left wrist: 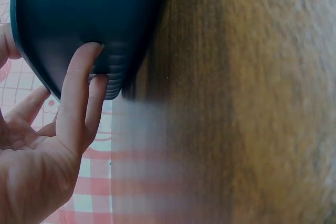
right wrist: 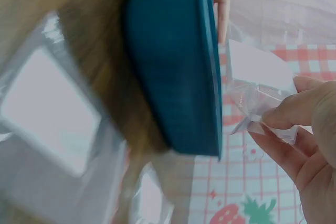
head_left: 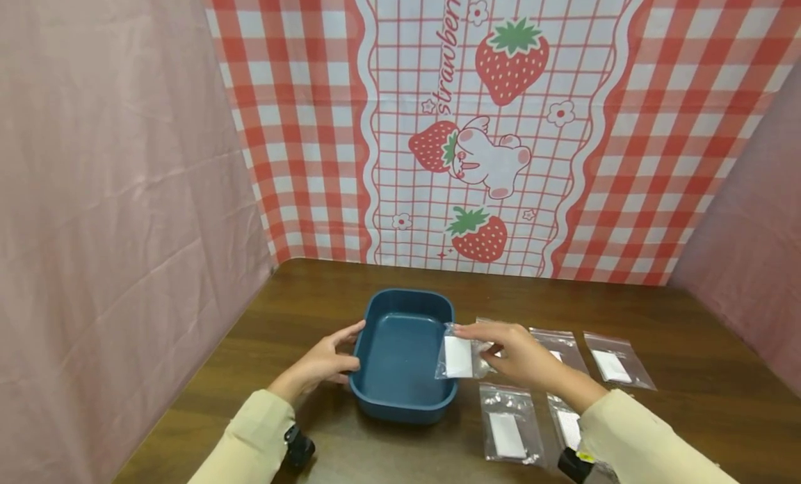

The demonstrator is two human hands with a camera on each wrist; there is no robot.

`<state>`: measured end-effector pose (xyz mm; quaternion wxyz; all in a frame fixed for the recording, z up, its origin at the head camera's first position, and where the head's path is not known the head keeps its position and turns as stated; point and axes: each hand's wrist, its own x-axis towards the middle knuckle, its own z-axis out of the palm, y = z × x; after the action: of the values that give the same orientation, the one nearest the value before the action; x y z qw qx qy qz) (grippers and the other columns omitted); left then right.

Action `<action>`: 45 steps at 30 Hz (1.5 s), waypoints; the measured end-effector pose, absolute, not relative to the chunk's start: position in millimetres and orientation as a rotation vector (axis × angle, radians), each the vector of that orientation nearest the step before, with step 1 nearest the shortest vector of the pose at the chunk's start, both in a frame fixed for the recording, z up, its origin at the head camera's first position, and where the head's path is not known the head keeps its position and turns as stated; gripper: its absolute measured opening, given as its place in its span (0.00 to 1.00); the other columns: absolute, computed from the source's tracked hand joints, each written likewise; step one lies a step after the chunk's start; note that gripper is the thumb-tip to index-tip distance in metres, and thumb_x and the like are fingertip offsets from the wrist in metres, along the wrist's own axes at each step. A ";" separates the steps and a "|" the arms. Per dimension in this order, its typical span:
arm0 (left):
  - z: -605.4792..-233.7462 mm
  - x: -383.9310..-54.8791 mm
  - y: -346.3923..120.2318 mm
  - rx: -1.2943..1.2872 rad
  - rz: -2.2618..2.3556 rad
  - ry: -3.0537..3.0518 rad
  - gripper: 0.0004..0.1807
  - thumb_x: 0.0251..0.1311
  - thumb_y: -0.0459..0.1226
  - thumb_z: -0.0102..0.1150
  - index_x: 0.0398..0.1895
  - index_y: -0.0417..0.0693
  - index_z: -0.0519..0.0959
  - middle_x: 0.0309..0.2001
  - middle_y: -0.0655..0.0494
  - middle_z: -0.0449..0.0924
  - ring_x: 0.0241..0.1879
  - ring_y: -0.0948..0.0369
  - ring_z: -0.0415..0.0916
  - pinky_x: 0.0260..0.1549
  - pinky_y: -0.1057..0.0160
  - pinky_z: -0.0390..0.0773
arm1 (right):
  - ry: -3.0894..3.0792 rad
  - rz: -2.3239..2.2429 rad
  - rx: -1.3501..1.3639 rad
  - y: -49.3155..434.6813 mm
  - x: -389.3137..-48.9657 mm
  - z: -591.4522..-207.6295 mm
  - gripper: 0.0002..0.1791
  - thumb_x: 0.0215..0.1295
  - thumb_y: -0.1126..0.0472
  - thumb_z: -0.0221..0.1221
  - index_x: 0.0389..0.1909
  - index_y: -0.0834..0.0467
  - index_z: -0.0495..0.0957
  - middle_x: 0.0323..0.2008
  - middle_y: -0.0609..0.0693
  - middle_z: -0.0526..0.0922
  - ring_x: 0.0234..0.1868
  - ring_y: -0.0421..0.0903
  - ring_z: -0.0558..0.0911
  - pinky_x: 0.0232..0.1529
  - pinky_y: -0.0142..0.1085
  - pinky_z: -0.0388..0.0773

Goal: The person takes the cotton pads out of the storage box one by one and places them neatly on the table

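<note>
A blue plastic bin (head_left: 370,395) stands on the table, its inside bare where it shows. My left hand (head_left: 322,362) rests against the bin's left side, fingers spread and fairly straight; the left wrist view shows fingertips (left wrist: 86,59) touching the outer wall. Between thumb and fingers, my right hand (head_left: 522,355) pinches a clear zip bag (right wrist: 260,69) with a white flat piece inside. That bag hangs at the bin's right rim, above it. Nearest my right hand on the table lies another bag (head_left: 508,432) with a white piece.
More clear bags lie right of the bin: one at the far right (head_left: 612,366), one partly behind my right arm (head_left: 560,341), one near my right sleeve (head_left: 568,428). A checked strawberry cloth (head_left: 313,122) hangs behind the table, with a pink cloth (head_left: 125,192) on the left.
</note>
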<state>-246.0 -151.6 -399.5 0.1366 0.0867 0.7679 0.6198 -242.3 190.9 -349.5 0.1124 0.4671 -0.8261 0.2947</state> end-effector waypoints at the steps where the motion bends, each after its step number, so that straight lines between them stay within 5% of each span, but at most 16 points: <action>1: -399.5 -246.0 -151.5 0.250 1.796 2.221 0.41 0.49 0.27 0.59 0.70 0.50 0.58 0.60 0.37 0.60 0.38 0.52 0.75 0.32 0.52 0.79 | -2.409 0.867 1.363 195.8 -241.1 -352.7 0.33 0.45 0.83 0.59 0.55 0.61 0.75 0.54 0.55 0.77 0.49 0.52 0.78 0.31 0.30 0.78; 8: -401.2 -248.5 -151.7 0.233 1.800 2.229 0.41 0.48 0.27 0.59 0.70 0.49 0.60 0.60 0.37 0.60 0.38 0.52 0.75 0.31 0.52 0.79 | -2.351 0.891 1.262 228.7 -227.6 -371.8 0.38 0.37 0.87 0.59 0.54 0.60 0.76 0.51 0.56 0.79 0.37 0.42 0.80 0.30 0.29 0.77; 16: -403.4 -248.5 -151.2 0.249 1.812 2.208 0.41 0.48 0.27 0.58 0.70 0.48 0.59 0.59 0.36 0.59 0.36 0.52 0.76 0.31 0.53 0.79 | -2.304 0.833 1.130 263.0 -207.1 -381.1 0.40 0.34 0.86 0.63 0.54 0.59 0.77 0.50 0.51 0.80 0.48 0.38 0.77 0.33 0.27 0.77; 26: -402.6 -247.2 -152.3 0.246 1.824 2.199 0.42 0.47 0.26 0.57 0.70 0.47 0.58 0.60 0.35 0.58 0.37 0.51 0.75 0.30 0.53 0.79 | -2.283 0.760 1.062 312.0 -180.4 -391.3 0.36 0.35 0.83 0.64 0.52 0.59 0.78 0.48 0.47 0.81 0.36 0.33 0.76 0.33 0.20 0.71; 30: -401.6 -247.6 -151.1 0.257 1.812 2.203 0.42 0.47 0.26 0.57 0.70 0.47 0.58 0.60 0.35 0.58 0.37 0.52 0.75 0.29 0.54 0.79 | -2.277 0.747 1.088 338.7 -170.5 -398.6 0.19 0.60 0.62 0.60 0.53 0.62 0.77 0.51 0.47 0.79 0.41 0.30 0.74 0.33 0.19 0.70; 33: -400.7 -247.5 -150.3 0.257 1.804 2.211 0.42 0.47 0.27 0.57 0.70 0.47 0.58 0.59 0.35 0.59 0.36 0.52 0.75 0.29 0.53 0.79 | -2.267 0.699 1.089 355.2 -163.7 -402.5 0.27 0.67 0.46 0.47 0.52 0.64 0.77 0.52 0.47 0.78 0.50 0.27 0.72 0.35 0.17 0.69; 37: -399.9 -247.3 -149.4 0.242 1.790 2.241 0.42 0.46 0.27 0.58 0.70 0.48 0.59 0.59 0.37 0.61 0.38 0.52 0.74 0.29 0.53 0.79 | -2.290 0.580 1.079 375.2 -157.8 -403.0 0.30 0.67 0.43 0.41 0.51 0.63 0.77 0.54 0.42 0.76 0.54 0.25 0.68 0.39 0.16 0.68; 41: -399.3 -246.7 -149.0 0.241 1.788 2.246 0.43 0.46 0.27 0.58 0.70 0.48 0.58 0.59 0.37 0.61 0.38 0.51 0.75 0.29 0.52 0.79 | -2.356 0.559 1.091 394.9 -155.7 -403.9 0.31 0.67 0.43 0.39 0.52 0.63 0.77 0.55 0.37 0.74 0.41 0.25 0.72 0.29 0.16 0.65; 43: -399.3 -246.6 -148.8 0.238 1.787 2.247 0.43 0.46 0.27 0.58 0.70 0.48 0.58 0.59 0.37 0.61 0.37 0.51 0.75 0.29 0.53 0.79 | -2.396 0.588 1.114 403.9 -156.2 -404.9 0.18 0.68 0.57 0.50 0.53 0.63 0.76 0.56 0.35 0.72 0.32 0.28 0.70 0.23 0.18 0.61; 45: -399.5 -246.5 -148.8 0.233 1.786 2.251 0.43 0.45 0.27 0.58 0.70 0.48 0.59 0.59 0.37 0.61 0.37 0.51 0.75 0.29 0.53 0.79 | -2.436 0.613 1.126 411.3 -157.6 -406.8 0.22 0.57 0.73 0.59 0.54 0.62 0.75 0.57 0.33 0.70 0.29 0.29 0.69 0.21 0.19 0.59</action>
<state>-246.5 -148.8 -399.5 0.1292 0.0800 0.7742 0.6144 -157.6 411.3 -406.8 0.1933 0.4012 -0.8684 0.2183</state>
